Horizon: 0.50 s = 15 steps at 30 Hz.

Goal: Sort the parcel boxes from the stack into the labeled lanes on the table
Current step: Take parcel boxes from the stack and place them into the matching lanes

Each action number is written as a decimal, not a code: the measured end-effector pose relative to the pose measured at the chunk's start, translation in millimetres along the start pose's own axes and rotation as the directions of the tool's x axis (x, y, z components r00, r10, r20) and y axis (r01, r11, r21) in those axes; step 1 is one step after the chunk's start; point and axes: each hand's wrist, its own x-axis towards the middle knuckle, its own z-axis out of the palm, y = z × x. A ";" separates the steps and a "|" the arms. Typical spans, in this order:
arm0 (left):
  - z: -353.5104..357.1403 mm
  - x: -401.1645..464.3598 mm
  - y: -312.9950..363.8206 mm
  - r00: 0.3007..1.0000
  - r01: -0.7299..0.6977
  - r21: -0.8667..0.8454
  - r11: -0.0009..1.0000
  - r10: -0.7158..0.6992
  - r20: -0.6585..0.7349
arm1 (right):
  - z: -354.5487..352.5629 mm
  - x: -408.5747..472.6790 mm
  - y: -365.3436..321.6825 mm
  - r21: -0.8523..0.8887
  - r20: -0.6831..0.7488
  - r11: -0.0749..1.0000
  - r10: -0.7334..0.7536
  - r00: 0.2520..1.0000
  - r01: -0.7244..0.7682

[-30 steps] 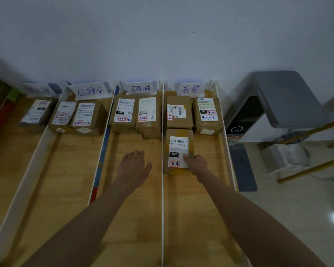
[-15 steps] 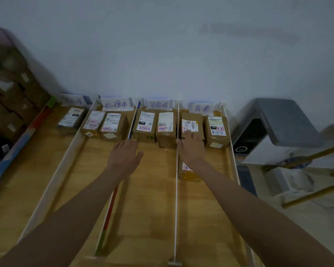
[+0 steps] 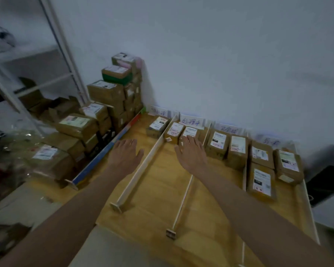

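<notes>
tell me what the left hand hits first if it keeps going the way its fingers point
Probably the lone box at the far end of the leftmost lane. The left hand is open and empty, fingers aimed up that lane; its height is unclear.

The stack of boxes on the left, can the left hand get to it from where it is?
Probably yes. The left hand is open and holds nothing, and the stack lies just past the table's blue edge rail, with nothing showing between them.
</notes>
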 end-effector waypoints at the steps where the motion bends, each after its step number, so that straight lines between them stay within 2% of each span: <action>1: -2.8 -8.0 -18.5 1.000 0.019 0.006 1.000 -0.019 -0.006 | 3.5 0.3 -19.6 -0.001 -0.004 1.000 -0.025 1.000 0.025; 7: -17.1 -41.7 -110.6 0.996 0.090 -0.009 0.996 -0.090 -0.005 | 19.1 1.7 -119.9 0.036 0.031 0.994 -0.102 0.994 0.101; 15: -15.1 -36.6 -198.0 0.983 0.177 -0.082 0.981 -0.180 -0.024 | 48.7 31.8 -201.5 0.061 0.087 0.986 -0.160 0.983 0.155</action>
